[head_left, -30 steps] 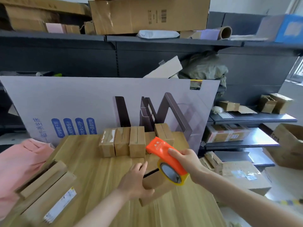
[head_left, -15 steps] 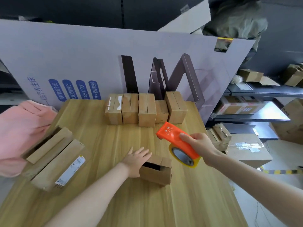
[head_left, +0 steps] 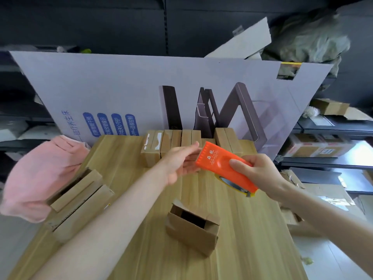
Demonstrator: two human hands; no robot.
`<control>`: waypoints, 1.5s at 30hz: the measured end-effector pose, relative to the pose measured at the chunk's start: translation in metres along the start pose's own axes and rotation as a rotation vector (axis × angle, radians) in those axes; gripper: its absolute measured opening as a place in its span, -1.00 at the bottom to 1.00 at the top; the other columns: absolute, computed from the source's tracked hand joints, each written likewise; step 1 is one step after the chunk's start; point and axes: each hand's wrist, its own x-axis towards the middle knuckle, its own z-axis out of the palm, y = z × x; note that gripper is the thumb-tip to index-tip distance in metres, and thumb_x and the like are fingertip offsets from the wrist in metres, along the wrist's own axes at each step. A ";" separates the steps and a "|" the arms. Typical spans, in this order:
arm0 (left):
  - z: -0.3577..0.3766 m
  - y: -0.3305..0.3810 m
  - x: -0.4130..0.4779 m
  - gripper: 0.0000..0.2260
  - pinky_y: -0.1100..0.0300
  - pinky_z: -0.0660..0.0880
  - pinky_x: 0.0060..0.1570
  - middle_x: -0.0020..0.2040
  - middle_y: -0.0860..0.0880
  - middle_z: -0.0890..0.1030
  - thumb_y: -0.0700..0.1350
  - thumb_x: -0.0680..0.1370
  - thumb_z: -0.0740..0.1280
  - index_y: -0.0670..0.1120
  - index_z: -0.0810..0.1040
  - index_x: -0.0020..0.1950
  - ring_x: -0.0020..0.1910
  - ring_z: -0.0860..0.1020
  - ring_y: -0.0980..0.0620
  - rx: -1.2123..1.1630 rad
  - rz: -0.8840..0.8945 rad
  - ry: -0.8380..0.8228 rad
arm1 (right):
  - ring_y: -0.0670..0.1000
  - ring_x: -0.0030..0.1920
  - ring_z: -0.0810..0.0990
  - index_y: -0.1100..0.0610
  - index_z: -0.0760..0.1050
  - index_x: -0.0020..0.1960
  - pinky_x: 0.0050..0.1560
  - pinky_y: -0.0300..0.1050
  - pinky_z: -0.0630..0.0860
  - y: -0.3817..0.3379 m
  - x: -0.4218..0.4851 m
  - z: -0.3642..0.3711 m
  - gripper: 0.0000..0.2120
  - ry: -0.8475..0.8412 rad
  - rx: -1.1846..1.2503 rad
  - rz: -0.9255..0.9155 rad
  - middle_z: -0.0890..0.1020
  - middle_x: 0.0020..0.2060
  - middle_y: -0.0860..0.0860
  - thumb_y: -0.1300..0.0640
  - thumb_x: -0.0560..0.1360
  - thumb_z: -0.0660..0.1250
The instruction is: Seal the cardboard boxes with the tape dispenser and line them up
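**Grip closed on the dispenser, box not yet taped**

Risks are taken first, from the left. At the left edge of the bench (head_left: 232, 219) a pink cloth (head_left: 40, 174) and a stack of unsealed boxes (head_left: 78, 203) are laid, well apart from the work, and little trouble is expected there. The left hand (head_left: 177, 164) is stretched out toward the front edge of the tape dispenser (head_left: 218, 160), seemingly so that the tape end can be found. If the end is pulled crooked or allowed to fold back on itself, the strip can be spoiled before it is laid. A fingertip may also be nicked on the cutter, which is not seen from this view. The open box (head_left: 191, 229) is left unheld near the front middle of the bench, with its flaps raised and its dark inside shown. If tape is pressed on while it is unsteadied, it can be pushed along the smooth wood, or its flaps can be sealed askew. The row of boxes (head_left: 171, 142) at the back, just behind the hands, could be knocked out of line by a careless reach.

As for the grip, the left hand's fingers are held nearly straight, with the tips at the dispenser's front edge. Whether tape is pinched cannot be told. The right hand (head_left: 260, 172) is wrapped round the rear of the orange dispenser, thumb on top. The dispenser is held in the air above the bench, between the row and the open box.
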 end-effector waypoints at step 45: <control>-0.063 -0.055 -0.001 -0.81 0.14 0.51 -0.07 -0.29 -0.04 0.65 -0.30 0.51 0.32 -0.10 0.59 -0.27 -0.34 0.55 0.07 0.474 0.020 0.648 | 0.18 -0.50 0.62 0.14 0.62 -0.24 -0.56 0.15 0.56 0.031 -0.042 0.040 -0.68 -0.009 -0.269 0.119 0.64 -0.42 0.12 -0.13 0.42 0.43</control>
